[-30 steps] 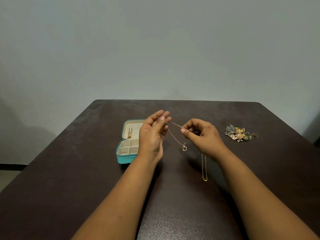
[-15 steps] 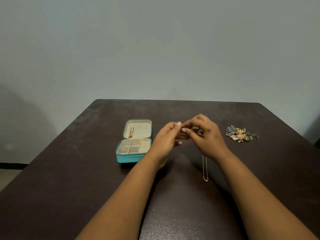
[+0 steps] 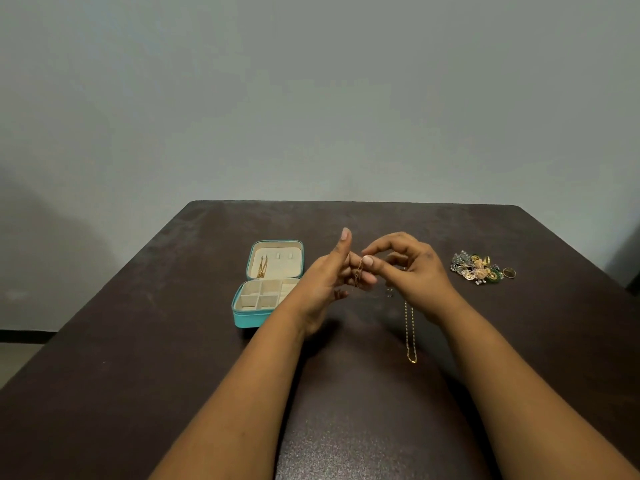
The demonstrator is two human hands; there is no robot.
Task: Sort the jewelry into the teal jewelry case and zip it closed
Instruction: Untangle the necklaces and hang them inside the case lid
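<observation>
Dark tabletop runs wide and bare toward its left edge. Left of centre, the teal case lies open. Beside it, the left hand and right hand pinch a thin chain together. Loose jewelry sits near the right edge.

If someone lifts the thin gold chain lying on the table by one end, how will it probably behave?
The gold chain would probably hang limp: its fine links lie in a loose doubled line on the table. It looks very light, so a pinch should lift it. It may tangle easily; the chain at the left hand and right hand is already looped.
</observation>
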